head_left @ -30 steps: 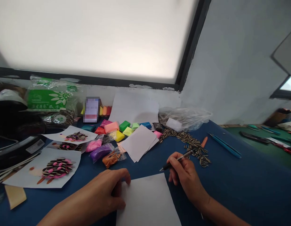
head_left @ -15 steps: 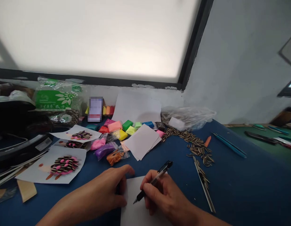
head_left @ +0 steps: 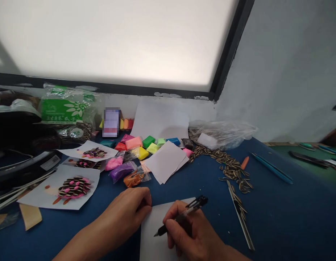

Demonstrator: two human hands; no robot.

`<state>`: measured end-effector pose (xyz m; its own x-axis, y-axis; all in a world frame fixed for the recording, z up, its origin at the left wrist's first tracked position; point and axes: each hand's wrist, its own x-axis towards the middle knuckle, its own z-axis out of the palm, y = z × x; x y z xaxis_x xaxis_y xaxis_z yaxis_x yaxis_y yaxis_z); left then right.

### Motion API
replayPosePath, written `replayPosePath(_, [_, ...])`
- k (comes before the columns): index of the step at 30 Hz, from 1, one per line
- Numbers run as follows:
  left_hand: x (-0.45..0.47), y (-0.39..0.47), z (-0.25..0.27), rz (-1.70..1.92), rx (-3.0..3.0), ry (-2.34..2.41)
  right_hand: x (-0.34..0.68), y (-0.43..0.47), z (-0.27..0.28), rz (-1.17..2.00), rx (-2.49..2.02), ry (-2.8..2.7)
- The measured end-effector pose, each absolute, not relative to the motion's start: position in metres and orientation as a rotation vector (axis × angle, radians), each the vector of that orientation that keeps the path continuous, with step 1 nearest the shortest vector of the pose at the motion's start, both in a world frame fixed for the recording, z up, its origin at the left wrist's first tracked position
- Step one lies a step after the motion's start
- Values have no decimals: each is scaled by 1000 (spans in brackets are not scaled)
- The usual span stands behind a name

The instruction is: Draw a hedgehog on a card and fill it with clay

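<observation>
My right hand (head_left: 191, 226) is closed around a black pen (head_left: 181, 216), its tip low over a white sheet of paper (head_left: 154, 243). No marks show on the visible part of that sheet. At the sheet's upper left corner my left hand (head_left: 132, 208) is curled shut, thumb and forefinger together on the paper's edge; its other fingertips are hidden. Left of it lies a hedgehog picture (head_left: 74, 188) of sunflower seeds and pink clay on white paper, with similar pictures (head_left: 93, 153) behind. Ahead of my hands lie several blank sheets (head_left: 165, 161).
Colourful clay packets (head_left: 123, 171) spread across the middle. Loose sunflower seeds (head_left: 224, 159) trail from a clear plastic bag (head_left: 224, 135) at the right. Metal tweezers (head_left: 241, 217) lie beside my right hand, blue tweezers (head_left: 271, 168) farther off. A phone (head_left: 111, 122) stands at the back.
My left hand has closed its fingers and drawn them together at the paper's corner. The pen stays in my right hand, its tip near the same spot. The view has shifted slightly.
</observation>
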<state>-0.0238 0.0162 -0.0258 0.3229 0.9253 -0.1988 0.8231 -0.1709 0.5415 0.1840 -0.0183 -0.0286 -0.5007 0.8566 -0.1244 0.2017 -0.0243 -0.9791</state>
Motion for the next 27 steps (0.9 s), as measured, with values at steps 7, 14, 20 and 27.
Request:
replayPosePath(7, [-23,18,-22,244,2003,1516,184,-17,-32,1551,-1113,-1754])
replayPosePath(14, [-39,12,-8,131,1903,1348,186,-17,-33,1539,-1066,-1759])
replayPosePath(20, [-39,7,-2,46,1883,1381,186,-17,-37,1509,-1044,-1801])
replayPosePath(27, [-36,9,7,-27,1866,1374,185,-15,-37,1566,-1067,-1775])
